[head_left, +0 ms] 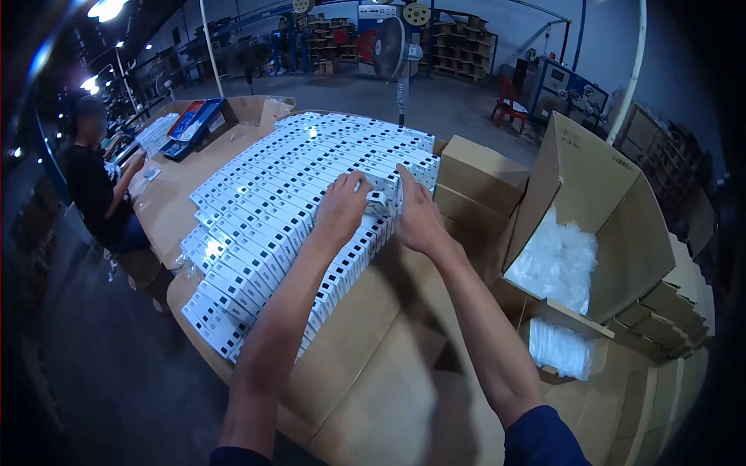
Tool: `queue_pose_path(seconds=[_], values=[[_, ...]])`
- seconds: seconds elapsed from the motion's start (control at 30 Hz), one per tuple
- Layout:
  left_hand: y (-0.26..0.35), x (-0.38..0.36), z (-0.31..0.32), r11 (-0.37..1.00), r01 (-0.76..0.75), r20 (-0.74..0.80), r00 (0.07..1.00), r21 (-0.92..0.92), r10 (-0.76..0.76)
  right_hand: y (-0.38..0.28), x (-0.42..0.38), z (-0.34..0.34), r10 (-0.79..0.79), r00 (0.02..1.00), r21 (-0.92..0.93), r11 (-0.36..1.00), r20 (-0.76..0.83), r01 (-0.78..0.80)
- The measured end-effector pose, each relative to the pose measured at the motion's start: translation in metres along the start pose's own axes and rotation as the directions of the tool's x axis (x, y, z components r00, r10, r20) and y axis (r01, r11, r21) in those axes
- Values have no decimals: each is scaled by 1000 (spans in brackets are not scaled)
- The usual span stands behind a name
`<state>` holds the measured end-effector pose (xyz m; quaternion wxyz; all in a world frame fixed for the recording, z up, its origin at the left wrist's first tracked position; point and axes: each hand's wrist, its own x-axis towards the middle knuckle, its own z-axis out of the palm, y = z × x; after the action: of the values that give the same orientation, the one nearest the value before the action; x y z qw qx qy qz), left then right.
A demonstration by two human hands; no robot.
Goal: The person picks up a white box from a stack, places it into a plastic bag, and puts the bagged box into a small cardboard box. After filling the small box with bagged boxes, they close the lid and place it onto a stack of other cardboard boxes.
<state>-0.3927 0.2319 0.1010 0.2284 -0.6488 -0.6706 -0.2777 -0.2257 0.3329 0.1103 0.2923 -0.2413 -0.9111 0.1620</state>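
Observation:
Long rows of small white boxes (264,194) with dark square marks are stacked in steps over the table. At the right end of these rows, my two hands close on a short group of white boxes (378,203) from opposite sides. My left hand (342,208) has its fingers curled over the left side of the group. Against its right side press the fingers and thumb of my right hand (420,213). The held boxes overlap the stack in this view, and my fingers hide part of them.
An open carton (590,179) with clear plastic bags (556,260) stands at the right, a smaller bag-filled box (559,349) before it. Behind is a closed carton (482,175). A person (97,179) sits at the far left near a blue tray (194,128). A fan (392,50) stands beyond the table.

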Motion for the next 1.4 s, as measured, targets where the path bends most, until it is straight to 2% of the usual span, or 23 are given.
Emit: queue_pose_path(seconds=[0.1, 0.13, 0.2, 0.23, 0.27, 0.33, 0.43, 0.5, 0.57, 0.6, 0.63, 0.67, 0.7, 0.73, 0.77, 0.83, 0.93, 1.03, 1.13, 1.17, 1.2, 1.27, 1.4], values=[[17, -13, -16, 998, -62, -79, 995, 2, 62, -8, -24, -22, 71, 997, 341, 938, 8, -69], [22, -16, -18, 996, -72, -73, 995, -58, 67, -10, -37, -22, 100, 995, 362, 928, -25, -85], [44, -26, -26, 988, -24, -50, 999, -154, 16, -11, -55, -34, 274, 925, 566, 733, 261, -377], [51, -28, -25, 980, -32, -52, 998, -197, 23, -27, -70, -60, 315, 822, 634, 525, 475, -568], [71, -31, -37, 958, 22, -28, 999, -286, -32, -33, -87, -76, 280, 822, 714, 406, 496, -570], [118, -38, -65, 958, -44, -51, 998, -282, 30, -35, -116, -101, 160, 844, 839, 117, 512, -532], [174, -43, -83, 928, -234, -179, 966, -290, 188, -35, -152, -150, 139, 887, 893, 37, 440, -449], [208, -39, -86, 864, -356, -221, 930, -355, 292, -26, -174, -174, 201, 914, 935, -36, 352, -352], [237, -23, -88, 771, -439, -220, 898, -461, 380, -1, -194, -195, 244, 910, 935, 38, 334, -353], [249, -11, -85, 724, -424, -231, 905, -545, 356, 10, -202, -206, 308, 923, 943, 163, 230, -289], [260, 2, -82, 729, -341, -158, 938, -594, 309, 16, -210, -226, 325, 924, 956, 140, 201, -257], [270, 15, -77, 730, -252, -81, 962, -635, 261, 30, -216, -239, 387, 915, 944, 247, 111, -219], [279, 27, -71, 726, -157, 0, 977, -669, 212, 41, -224, -259, 440, 887, 927, 255, 143, -276], [283, 41, -57, 698, -125, 82, 963, -705, 256, 59, -228, -268, 402, 916, 893, 407, 12, -190], [288, 55, -39, 713, -125, 162, 934, -690, 320, 72, -232, -280, 440, 898, 829, 506, -14, -236], [296, 79, 0, 742, -134, 314, 846, -657, 431, 89, -236, -295, 466, 885, 803, 532, -12, -269], [304, 98, 71, 862, -89, 557, 729, -498, 397, 111, -237, -301, 459, 885, 633, 707, -73, -315], [317, 107, 112, 956, -163, 840, 456, -245, 293, 133, -236, -293, 418, 898, 547, 788, -135, -285], [315, 103, 128, 941, -115, 786, 523, -318, 330, 144, -237, -283, 479, 872, 530, 769, -106, -358], [313, 103, 130, 925, -88, 720, 602, -370, 345, 146, -238, -280, 495, 863, 518, 766, -99, -381], [314, 106, 120, 904, -65, 648, 676, -423, 352, 145, -238, -283, 527, 847, 422, 785, -71, -454], [312, 111, 110, 849, -29, 501, 797, -527, 338, 149, -238, -280, 443, 889, 245, 880, -117, -407], [325, 127, 60, 783, -68, 304, 898, -618, 318, 150, -232, -271, 406, 895, 16, 912, -186, -410]])
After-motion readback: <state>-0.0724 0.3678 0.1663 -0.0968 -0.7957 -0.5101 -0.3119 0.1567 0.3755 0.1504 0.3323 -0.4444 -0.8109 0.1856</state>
